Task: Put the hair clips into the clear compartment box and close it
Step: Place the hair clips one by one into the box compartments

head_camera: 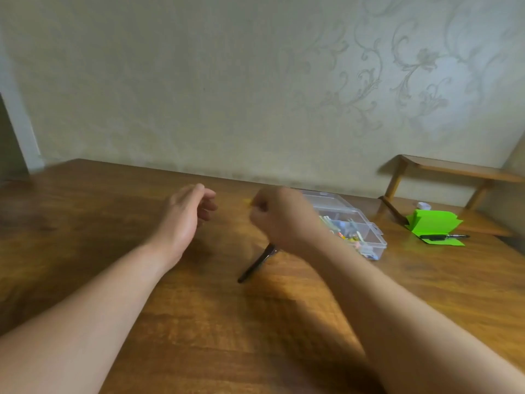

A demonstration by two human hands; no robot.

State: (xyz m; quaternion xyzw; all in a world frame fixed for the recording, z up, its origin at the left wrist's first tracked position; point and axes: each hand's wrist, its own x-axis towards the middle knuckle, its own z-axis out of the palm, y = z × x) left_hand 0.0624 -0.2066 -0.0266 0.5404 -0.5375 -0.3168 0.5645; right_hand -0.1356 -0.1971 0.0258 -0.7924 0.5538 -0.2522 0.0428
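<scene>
From the head camera, both bare forearms reach out over a brown wooden table (pixel 119 223). The left hand (pixel 186 213) hovers above the tabletop with its fingers loosely curled and nothing in it. The right hand (pixel 279 217) is closed into a loose fist, and a small yellow thing (pixel 247 202) pokes out at its fingertips; it is blurred, so I cannot tell whether it is a hair clip. A black clip (pixel 257 264) lies on the table just under the right wrist, partly hidden by it.

The clear compartment box (pixel 355 223) sits on the table behind and to the right of the right hand, its lid open and leaning toward the wall. A jumble of small colourful clips (pixel 345 231) fills one long compartment; the others look bare. Further right lies green folded paper (pixel 433 226) with a black pen (pixel 443 237) on it, beside a small wooden shelf (pixel 454 169).
</scene>
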